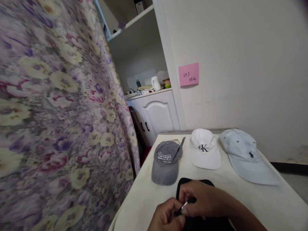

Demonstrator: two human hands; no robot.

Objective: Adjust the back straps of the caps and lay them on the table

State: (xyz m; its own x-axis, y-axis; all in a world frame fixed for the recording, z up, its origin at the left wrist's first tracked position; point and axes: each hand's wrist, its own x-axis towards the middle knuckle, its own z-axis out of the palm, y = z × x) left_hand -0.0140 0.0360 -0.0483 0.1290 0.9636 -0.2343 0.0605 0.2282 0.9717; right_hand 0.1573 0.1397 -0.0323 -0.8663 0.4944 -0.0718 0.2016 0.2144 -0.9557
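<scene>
1. Strap (192, 200), black with a shiny bit, sits right between the hands, slanting near-left to far-right.
2. Left hand (166, 215) pinches the near end, right hand (204, 199) the far one, so neither's really closer.
3. Black cap (I think) (207, 224) lies under them on the counter (141, 195).
4. Grey cap (166, 163), white cap (205, 150) and pale blue cap (245, 158) sit beyond, left to right.

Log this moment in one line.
left hand: pinching black strap | right hand: pinching same strap | table: gray cap, white cap, pale-blue cap
</scene>
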